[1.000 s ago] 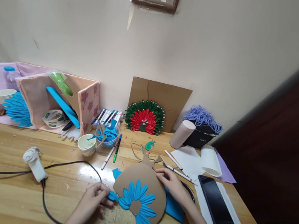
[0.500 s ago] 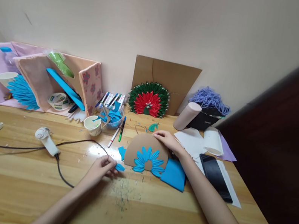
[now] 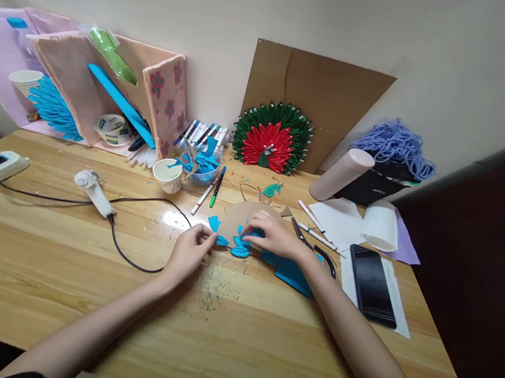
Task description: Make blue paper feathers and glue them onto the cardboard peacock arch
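Observation:
My left hand (image 3: 191,248) is closed in a pinch on a small blue folded petal (image 3: 222,241), just left of a rounded piece of brown cardboard (image 3: 236,215). Over that cardboard my right hand (image 3: 274,234) is bent, thumb and fingertips closed at one of the blue petals (image 3: 240,251) fixed along its lower edge. The hand covers most of the petal ring. A blue sheet (image 3: 293,276) lies partly beneath my right forearm, and a loose blue scrap (image 3: 214,223) rests near the cardboard's left edge.
Black scissors (image 3: 327,263) and a phone (image 3: 372,286) lie to the right. A glue gun (image 3: 95,194) with its cord is at the left. Behind stand a paper cup (image 3: 167,176), a tub of blue scraps (image 3: 206,168), and a red-green fan-shaped craft (image 3: 270,140).
My right hand has moved from the cardboard's top edge down onto the petals. My left hand, still pinching its petal, is closer to the cardboard. The camera has tilted down, and scissors now show.

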Tool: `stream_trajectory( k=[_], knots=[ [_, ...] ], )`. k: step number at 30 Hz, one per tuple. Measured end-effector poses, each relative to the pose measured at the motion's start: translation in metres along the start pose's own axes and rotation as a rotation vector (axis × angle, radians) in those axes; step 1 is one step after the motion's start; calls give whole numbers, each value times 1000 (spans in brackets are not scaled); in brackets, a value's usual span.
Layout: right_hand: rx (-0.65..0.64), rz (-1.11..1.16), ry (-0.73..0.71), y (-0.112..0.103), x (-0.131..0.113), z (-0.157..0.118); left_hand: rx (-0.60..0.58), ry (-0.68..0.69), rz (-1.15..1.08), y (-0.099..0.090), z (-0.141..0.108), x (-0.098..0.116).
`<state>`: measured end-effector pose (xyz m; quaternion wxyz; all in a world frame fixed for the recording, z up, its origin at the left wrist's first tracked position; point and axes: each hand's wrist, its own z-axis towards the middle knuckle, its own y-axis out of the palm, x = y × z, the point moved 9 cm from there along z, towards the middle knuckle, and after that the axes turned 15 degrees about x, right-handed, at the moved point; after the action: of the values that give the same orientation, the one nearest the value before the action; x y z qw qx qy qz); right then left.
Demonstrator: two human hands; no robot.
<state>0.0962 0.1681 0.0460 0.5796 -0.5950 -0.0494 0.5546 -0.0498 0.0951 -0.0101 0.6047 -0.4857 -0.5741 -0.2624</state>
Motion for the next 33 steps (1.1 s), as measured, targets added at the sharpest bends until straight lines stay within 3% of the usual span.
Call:
stream_trajectory(
  k=[2,4,12,16,23,33],
  knots=[
    [-68,-38,-50,11,-15,-6,16,17,34,3,1,0],
    [-58,-90,-62,15,-22,-13,10,6,50,7,1,-3],
    [207,-244,-3,20,-28,-46,5,-30,99,13,3,-10],
    [314,-295,-45,24,-31,-48,-7,-70,93,17,4,-8],
    [369,-391,-153,29,-40,-48,-11,-172,9,22,5,-13],
    [479,-350,-118,25,-35,-51,27,-195,-51,22,0,-16]
  ],
)
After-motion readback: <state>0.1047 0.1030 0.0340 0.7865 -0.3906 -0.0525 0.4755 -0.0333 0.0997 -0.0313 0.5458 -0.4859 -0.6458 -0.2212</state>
